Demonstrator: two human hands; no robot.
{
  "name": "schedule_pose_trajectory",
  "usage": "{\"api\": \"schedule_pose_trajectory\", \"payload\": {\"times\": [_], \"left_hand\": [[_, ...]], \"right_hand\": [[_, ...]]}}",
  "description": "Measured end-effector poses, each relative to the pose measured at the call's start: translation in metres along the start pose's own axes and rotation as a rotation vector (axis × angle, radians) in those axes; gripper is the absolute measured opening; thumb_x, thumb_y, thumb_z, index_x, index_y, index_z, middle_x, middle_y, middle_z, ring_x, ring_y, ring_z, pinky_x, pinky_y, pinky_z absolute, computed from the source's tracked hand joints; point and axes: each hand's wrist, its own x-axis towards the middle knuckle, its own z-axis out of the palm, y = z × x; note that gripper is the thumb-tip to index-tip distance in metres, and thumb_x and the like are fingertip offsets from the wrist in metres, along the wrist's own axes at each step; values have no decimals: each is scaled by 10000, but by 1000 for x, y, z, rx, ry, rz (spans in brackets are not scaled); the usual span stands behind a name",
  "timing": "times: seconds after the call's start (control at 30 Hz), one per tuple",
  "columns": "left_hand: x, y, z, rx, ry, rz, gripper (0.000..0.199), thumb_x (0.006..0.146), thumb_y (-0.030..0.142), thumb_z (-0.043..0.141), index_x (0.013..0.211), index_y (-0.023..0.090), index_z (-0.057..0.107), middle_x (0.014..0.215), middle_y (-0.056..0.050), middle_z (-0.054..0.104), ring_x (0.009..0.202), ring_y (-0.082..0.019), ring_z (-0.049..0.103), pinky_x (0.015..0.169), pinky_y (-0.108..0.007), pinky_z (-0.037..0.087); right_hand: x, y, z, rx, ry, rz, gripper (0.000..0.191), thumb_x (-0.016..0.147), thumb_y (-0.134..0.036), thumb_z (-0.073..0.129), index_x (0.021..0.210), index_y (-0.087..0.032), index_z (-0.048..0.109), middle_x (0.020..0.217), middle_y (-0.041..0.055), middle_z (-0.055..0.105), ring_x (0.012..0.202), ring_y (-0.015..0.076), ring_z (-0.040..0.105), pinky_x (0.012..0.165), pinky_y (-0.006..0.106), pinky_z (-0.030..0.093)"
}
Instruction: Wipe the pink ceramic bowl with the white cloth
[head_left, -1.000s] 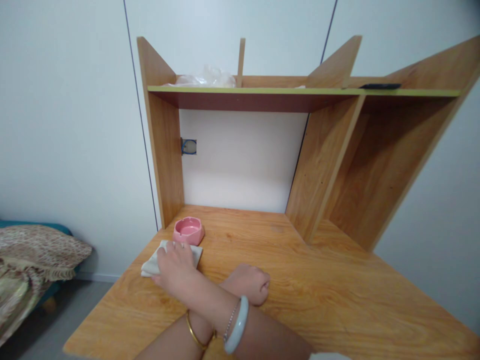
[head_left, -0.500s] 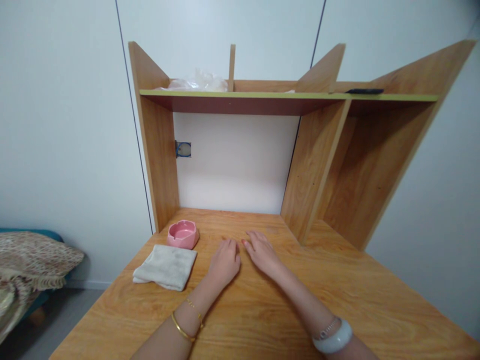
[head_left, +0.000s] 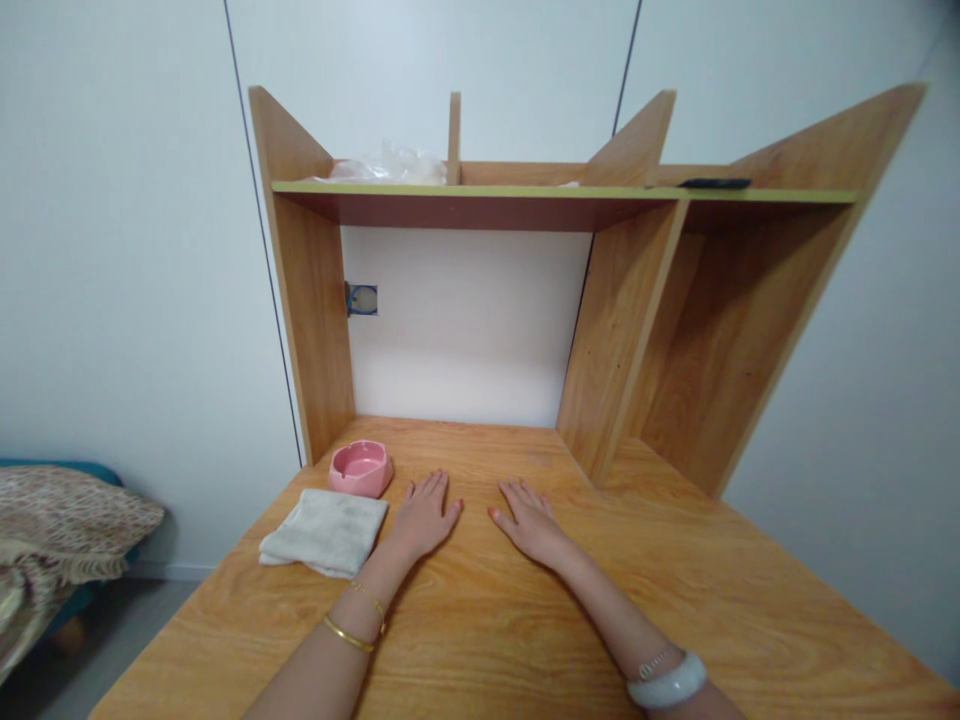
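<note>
Both hands lie palm down on the wooden desk [head_left: 480,620], apart from each other and holding nothing. My left hand [head_left: 424,513] has its fingers stretched forward and its thumb out to the side. Just left of it is a folded pale grey cloth [head_left: 326,530], with a pink angular ashtray [head_left: 361,468] right behind the cloth. The ashtray looks bare inside. My right hand [head_left: 530,522] rests flat to the right of the desk's middle, thumb pointing toward the left hand.
A wooden shelf unit [head_left: 480,190] rises at the back of the desk. On its upper shelf lie a clear plastic bag [head_left: 394,165] and a flat black object [head_left: 715,183]. An uncovered wall socket box [head_left: 363,300] shows behind it. A patterned blanket [head_left: 75,520] covers furniture at left.
My hands have moved apart. The left fingers, curled before, are now stretched out, and the right hand has shifted slightly right and flattened. The view has turned a little.
</note>
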Motion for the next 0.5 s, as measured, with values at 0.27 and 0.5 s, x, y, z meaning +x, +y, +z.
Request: {"api": "schedule_pose_trajectory", "payload": {"times": [0.27, 0.5], "left_hand": [[-1, -3, -4, -22, -95, 12, 682, 848, 540, 145, 1372, 113, 234, 1441, -95, 187, 1333, -210, 140, 1067, -422, 118], [-3, 0, -5, -31, -102, 36, 678, 849, 540, 152, 1372, 116, 233, 1442, -96, 186, 1335, -204, 132, 1066, -429, 117]], "right_hand": [[-2, 3, 4, -12, -23, -1, 686, 843, -569, 216, 1391, -157, 203, 1458, 95, 165, 1339, 250, 67, 1056, 437, 59], [-6, 1, 2, 3, 2, -20, 667, 845, -556, 246, 1378, -156, 249, 1448, 107, 200, 1332, 263, 112, 1050, 448, 92]]}}
